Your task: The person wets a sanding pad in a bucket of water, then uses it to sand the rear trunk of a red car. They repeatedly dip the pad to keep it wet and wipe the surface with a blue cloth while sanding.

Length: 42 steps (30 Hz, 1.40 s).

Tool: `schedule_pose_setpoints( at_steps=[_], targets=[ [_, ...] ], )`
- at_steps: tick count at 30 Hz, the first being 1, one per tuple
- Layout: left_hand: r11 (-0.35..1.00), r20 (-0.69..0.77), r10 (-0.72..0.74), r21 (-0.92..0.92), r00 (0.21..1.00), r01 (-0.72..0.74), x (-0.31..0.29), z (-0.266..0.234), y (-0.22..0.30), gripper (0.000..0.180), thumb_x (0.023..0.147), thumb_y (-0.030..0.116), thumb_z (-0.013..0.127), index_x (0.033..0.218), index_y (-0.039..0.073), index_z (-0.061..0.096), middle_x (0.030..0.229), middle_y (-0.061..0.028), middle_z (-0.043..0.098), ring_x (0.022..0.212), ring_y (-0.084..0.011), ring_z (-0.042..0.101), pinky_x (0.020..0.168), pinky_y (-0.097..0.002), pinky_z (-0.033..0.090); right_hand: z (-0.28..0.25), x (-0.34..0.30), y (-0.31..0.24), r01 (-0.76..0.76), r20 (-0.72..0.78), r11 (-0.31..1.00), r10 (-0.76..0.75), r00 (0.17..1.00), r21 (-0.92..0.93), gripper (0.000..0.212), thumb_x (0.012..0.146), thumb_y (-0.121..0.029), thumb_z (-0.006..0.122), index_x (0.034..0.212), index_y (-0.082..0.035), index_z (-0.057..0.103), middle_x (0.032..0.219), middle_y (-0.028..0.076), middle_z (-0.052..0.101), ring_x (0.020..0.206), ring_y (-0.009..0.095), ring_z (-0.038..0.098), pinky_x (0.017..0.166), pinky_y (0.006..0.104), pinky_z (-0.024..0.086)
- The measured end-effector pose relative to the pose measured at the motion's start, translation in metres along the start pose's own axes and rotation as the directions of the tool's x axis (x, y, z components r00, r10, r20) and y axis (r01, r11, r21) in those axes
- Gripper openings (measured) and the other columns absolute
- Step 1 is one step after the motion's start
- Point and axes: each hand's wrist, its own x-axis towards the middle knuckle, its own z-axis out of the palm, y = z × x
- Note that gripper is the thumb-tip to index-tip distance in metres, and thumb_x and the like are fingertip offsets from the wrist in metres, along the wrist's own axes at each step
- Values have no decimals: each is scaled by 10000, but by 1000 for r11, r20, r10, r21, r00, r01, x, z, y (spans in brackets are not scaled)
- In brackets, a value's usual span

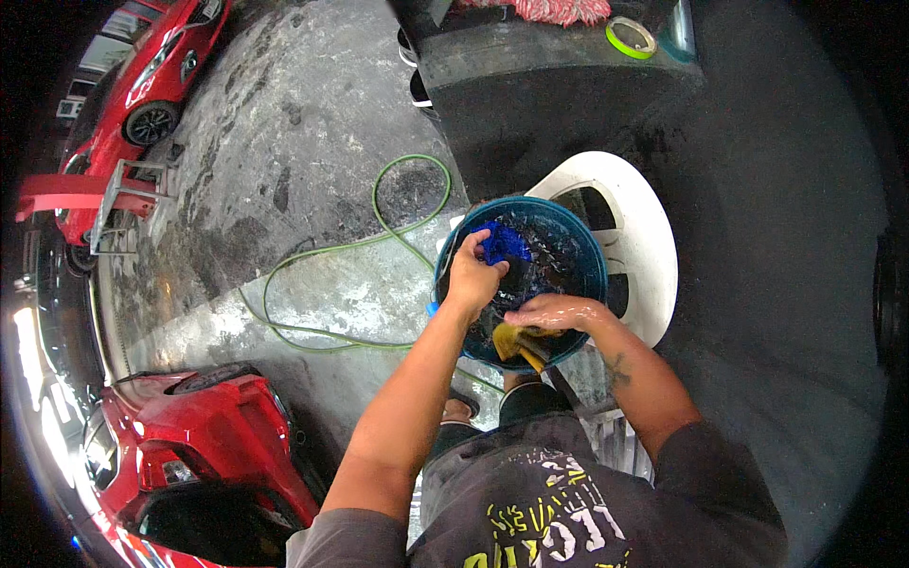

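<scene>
Blue cloth (pixel 507 242) pinched in my left hand (pixel 473 279), over a bucket of dark liquid

I have my left hand inside the teal bucket (pixel 595 248), its fingers and thumb closed on the near-left edge of the blue cloth, which lies bunched toward the far side. Around it the dark liquid (pixel 544 275) carries streaks of pale foam.

My right hand (pixel 554 310) reaches in from the right, palm turned down, its skin wet and shiny. The fingers point left, over a yellow object (pixel 511 343) near the bucket's close rim. I cannot tell whether they grip it or merely lie against it, since the hand covers part of it. A dark handle runs from beside the yellow object toward my body.

To the right of the bucket curves the back of a white plastic chair (pixel 653 260). On the stained floor (pixel 284 104) to my left, a green hose (pixel 375 194) loops about. Farther left are two red cars (pixel 142 85), with a metal stand (pixel 123 204) near the upper one. Ahead, a dark panel (pixel 549 62) bears a roll of green tape (pixel 625 47) and a shaggy pink-red cloth (pixel 563 8).
</scene>
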Motion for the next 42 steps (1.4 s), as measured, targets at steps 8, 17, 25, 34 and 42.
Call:
schedule_pose_setpoints(
  at_steps=[8,17,25,34,42],
  targets=[
    [864,399,-186,-368,898,343,-36,-17,10,716,1141,616,494,1695,162,469,1714,-120,480,1539,-380,463,1242,-500,377,6,-9,60,265,-215,59,-430,877,963,842,1008,-847,509,1405,-128,694,1233,137,799,1067,297,801,744,504,669],
    [977,331,200,-144,922,-160,-50,-6,-11,542,1044,135,781,1553,70,605,1319,-84,718,1098,-161,698,976,-291,575,10,-18,55,255,-272,-100,-453,849,962,1024,936,-975,404,1448,-134,687,1272,139,801,1023,338,812,674,551,672],
    [924,270,-15,-365,963,116,-49,-11,-5,238,1162,254,627,1343,105,661,1117,-43,770,851,-144,742,751,-289,624,17,-49,49,393,-377,-48,-408,831,918,830,1063,-811,428,1561,-163,578,1392,152,729,1141,349,771,706,578,675],
    [904,314,-33,-397,949,162,-47,-20,-6,312,1184,411,555,1351,163,644,1199,-9,762,949,-122,729,799,-285,603,18,-55,45,619,-575,336,-231,785,710,463,1149,-419,615,1469,-86,643,1296,96,755,1104,255,779,829,481,695],
    [770,174,42,-633,984,79,-42,-26,-11,464,1180,473,537,1456,106,603,1344,-52,735,1176,-203,731,997,-419,614,18,-67,45,738,-750,160,33,660,656,358,1129,-339,679,1394,-99,693,1246,43,766,1090,198,765,885,436,664]
  ],
)
